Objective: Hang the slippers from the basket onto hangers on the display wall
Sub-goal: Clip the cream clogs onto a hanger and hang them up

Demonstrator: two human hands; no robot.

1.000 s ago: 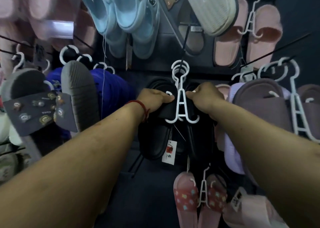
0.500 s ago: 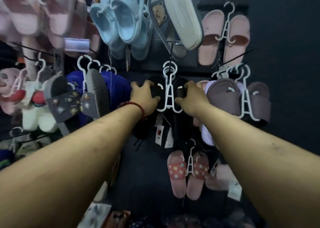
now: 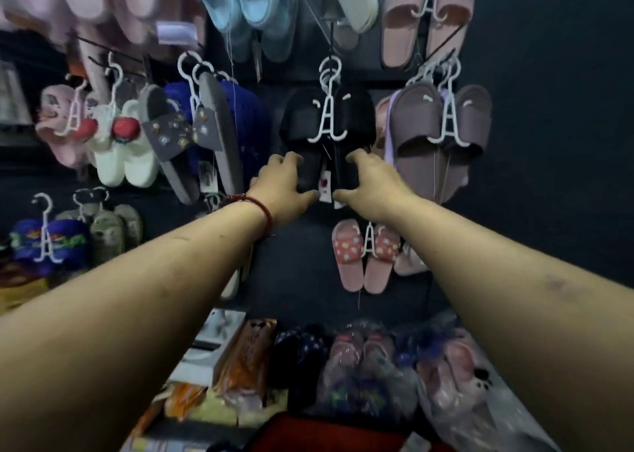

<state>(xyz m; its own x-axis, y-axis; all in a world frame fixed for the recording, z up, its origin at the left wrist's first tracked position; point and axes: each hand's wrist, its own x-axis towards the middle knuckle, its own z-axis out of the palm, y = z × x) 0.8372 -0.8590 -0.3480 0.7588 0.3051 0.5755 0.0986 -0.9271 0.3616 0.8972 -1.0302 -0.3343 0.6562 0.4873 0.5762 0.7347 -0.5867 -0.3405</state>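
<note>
The black slippers [image 3: 305, 118] hang on a white hanger [image 3: 327, 122] whose hook sits over a dark peg [image 3: 331, 45] on the display wall [image 3: 549, 143], so this pair looks all but done; what's left, I'd say, is squaring it up and letting go cleanly. Both hands are down at the heel ends: the left hand [image 3: 284, 187] curls round the left heel with the fingers on top and the thumb underneath, and the right hand [image 3: 374, 185] mirrors it on the other slipper. It looks a loose cupping hold, though how firmly they press I can't tell. A price tag [image 3: 324, 181] dangles between the two thumbs. To do it well I'd level both heels together so the hanger isn't twisted on its peg, keep the tag facing out, and ease both hands off at the same moment rather than one first, or the pair may swing into the purple slippers [image 3: 417, 122] just beside it. I'd check that the hook is fully seated.
</note>
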